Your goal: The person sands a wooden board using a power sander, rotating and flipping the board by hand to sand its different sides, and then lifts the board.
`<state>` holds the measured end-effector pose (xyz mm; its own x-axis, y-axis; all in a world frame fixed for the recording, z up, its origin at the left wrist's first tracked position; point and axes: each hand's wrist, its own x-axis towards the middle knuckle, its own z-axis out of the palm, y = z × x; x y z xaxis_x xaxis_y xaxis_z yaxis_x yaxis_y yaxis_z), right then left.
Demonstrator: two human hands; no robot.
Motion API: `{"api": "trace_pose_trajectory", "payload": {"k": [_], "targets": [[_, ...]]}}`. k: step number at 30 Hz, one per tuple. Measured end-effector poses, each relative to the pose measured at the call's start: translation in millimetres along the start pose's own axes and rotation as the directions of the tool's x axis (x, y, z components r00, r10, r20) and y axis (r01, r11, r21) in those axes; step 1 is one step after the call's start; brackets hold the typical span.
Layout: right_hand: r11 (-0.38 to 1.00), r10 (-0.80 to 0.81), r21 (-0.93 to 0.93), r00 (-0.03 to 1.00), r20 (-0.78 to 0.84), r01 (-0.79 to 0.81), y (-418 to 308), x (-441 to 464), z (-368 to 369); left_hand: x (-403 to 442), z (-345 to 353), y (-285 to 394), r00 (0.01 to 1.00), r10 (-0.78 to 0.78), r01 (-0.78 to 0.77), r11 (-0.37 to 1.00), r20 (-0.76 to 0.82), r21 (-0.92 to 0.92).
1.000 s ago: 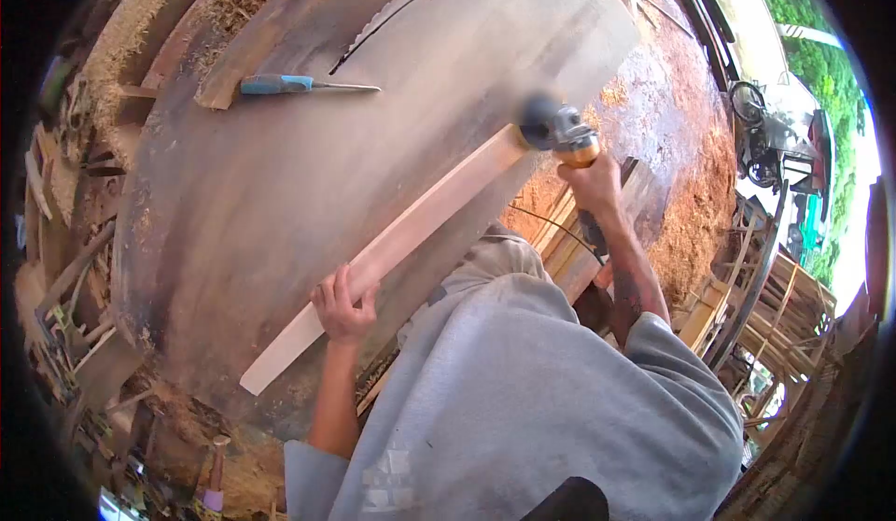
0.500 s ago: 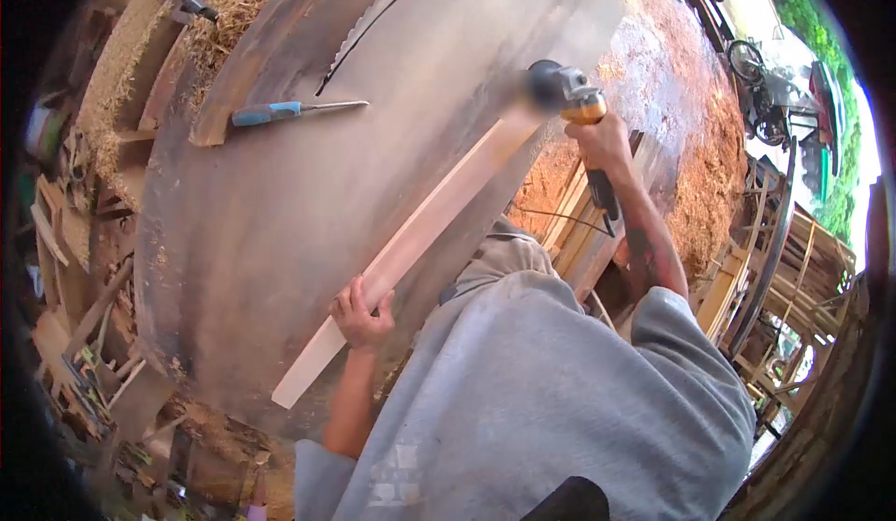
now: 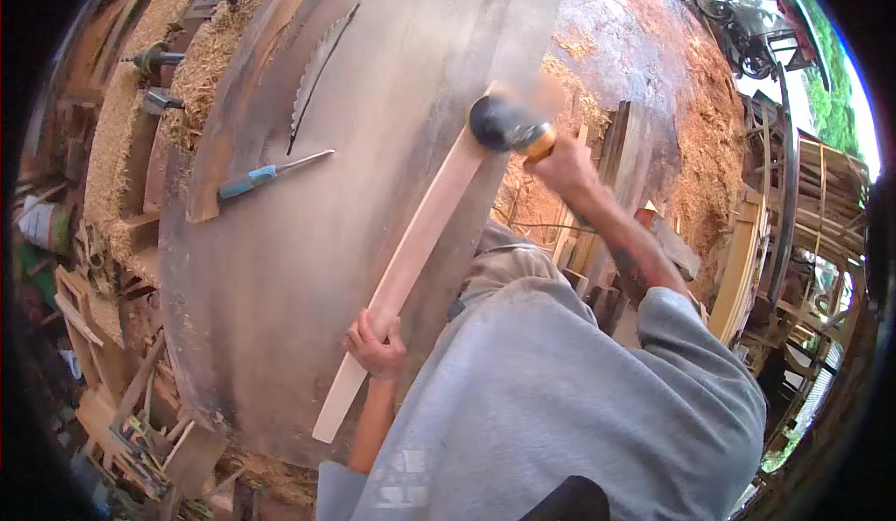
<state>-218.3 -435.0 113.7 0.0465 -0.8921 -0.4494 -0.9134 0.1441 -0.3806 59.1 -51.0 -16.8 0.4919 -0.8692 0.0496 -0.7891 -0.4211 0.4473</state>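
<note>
A long pale wooden board lies slantwise on the large worn tabletop. My left hand is wrapped round the board near its lower end. In my right hand is a yellow and black angle grinder, its head at the board's far end. Motion blur hides part of the grinder's head. A blue-handled screwdriver-like tool lies on the tabletop left of the board, and beyond it is a curved toothed saw blade.
Wood shavings and clamp-like metal tools are along the left. Sawdust covers ground at the right, near stacked timber. A motorcycle stands at the upper right. Scrap wood is piled at the lower left.
The view has turned, so the board appears steeper and the tabletop tools lower. The grinder has shifted left in view and its body has tilted. Both hands keep their holds.
</note>
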Motion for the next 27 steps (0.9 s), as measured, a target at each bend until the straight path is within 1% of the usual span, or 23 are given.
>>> {"api": "trace_pose_trajectory", "payload": {"k": [1, 2, 3, 5, 6, 8, 9, 11, 13, 15, 17, 19, 21, 23, 25, 26, 27], "targets": [[0.996, -0.075, 0.051, 0.994, -0.074, 0.079, 27.6, 25.9, 1.6, -0.1, 0.5, 0.9, 1.000, -0.003, 0.003, 1.000, -0.005, 0.019], [0.989, -0.093, 0.095, 0.982, -0.167, 0.110, 22.3, 31.1, -9.5, 0.3, 1.6, 1.6, 1.000, -0.005, 0.005, 0.999, -0.009, 0.036], [0.997, -0.020, 0.067, 0.990, -0.139, 0.030, 12.6, 36.5, -22.6, 0.6, 2.8, 1.9, 1.000, 0.002, -0.001, 0.999, -0.011, 0.034], [1.000, 0.013, -0.018, 0.979, -0.203, -0.017, 15.9, 50.0, -19.7, 0.2, 2.7, 0.2, 1.000, 0.009, -0.009, 1.000, -0.015, 0.005], [1.000, 0.015, -0.009, 0.979, -0.205, -0.017, 15.3, 47.4, -18.3, 0.1, 2.4, -1.6, 1.000, 0.017, -0.017, 1.000, -0.017, 0.010], [0.993, -0.102, 0.043, 0.983, -0.154, 0.110, 12.3, 41.3, -15.8, -1.0, 3.5, -2.8, 0.999, 0.035, -0.035, 0.999, -0.027, 0.029], [0.992, -0.104, 0.047, 0.982, -0.156, 0.113, 10.6, 45.1, -16.6, 0.8, 3.2, -2.2, 0.999, 0.038, -0.037, 0.999, -0.030, 0.032], [0.999, -0.021, 0.022, 0.989, -0.145, 0.025, 9.1, 53.9, -18.5, -1.0, 2.4, -0.7, 1.000, 0.016, -0.015, 0.999, -0.006, 0.032], [0.997, -0.031, 0.059, 0.986, -0.161, 0.041, -1.1, 54.1, -27.7, -3.6, 1.9, -2.3, 1.000, 0.019, -0.019, 0.999, 0.002, 0.041], [0.999, 0.004, 0.035, 0.997, -0.071, -0.001, -4.7, 53.4, -34.2, 1.5, 3.3, -3.4, 1.000, 0.025, -0.024, 0.999, -0.007, 0.043], [0.979, -0.196, 0.020, 0.966, -0.170, 0.203, 0.5, 41.1, -21.6, -0.3, 4.4, -3.4, 0.999, 0.047, -0.047, 0.999, -0.018, 0.025], [0.991, -0.131, -0.006, 0.982, -0.139, 0.132, 18.2, 58.5, -11.3, -0.6, 9.1, -4.2, 1.000, 0.013, -0.013, 1.000, 0.000, 0.017], [0.998, 0.053, 0.040, 0.996, -0.078, -0.050, 18.4, 69.0, -26.1, -8.5, 5.9, -7.3, 1.000, -0.013, 0.013, 1.000, 0.025, 0.011], [0.998, 0.061, 0.034, 0.996, -0.061, -0.059, 2.4, 53.2, -31.5, -3.6, 7.6, -6.9, 1.000, 0.011, -0.011, 1.000, 0.017, 0.025], [0.987, -0.128, 0.076, 0.980, -0.155, 0.141, -2.1, 29.3, -14.6, -2.4, 9.1, -6.3, 1.000, 0.019, -0.019, 1.000, 0.002, 0.020], [0.979, -0.155, 0.103, 0.974, -0.166, 0.174, 15.8, 30.4, 8.8, -4.0, 8.1, -7.3, 1.000, 0.029, -0.029, 0.999, -0.001, 0.020], [0.975, -0.170, 0.116, 0.975, -0.140, 0.187, 15.1, 20.1, 14.2, -4.2, 7.7, -7.4, 0.999, 0.033, -0.033, 0.999, 0.007, 0.021]]}}
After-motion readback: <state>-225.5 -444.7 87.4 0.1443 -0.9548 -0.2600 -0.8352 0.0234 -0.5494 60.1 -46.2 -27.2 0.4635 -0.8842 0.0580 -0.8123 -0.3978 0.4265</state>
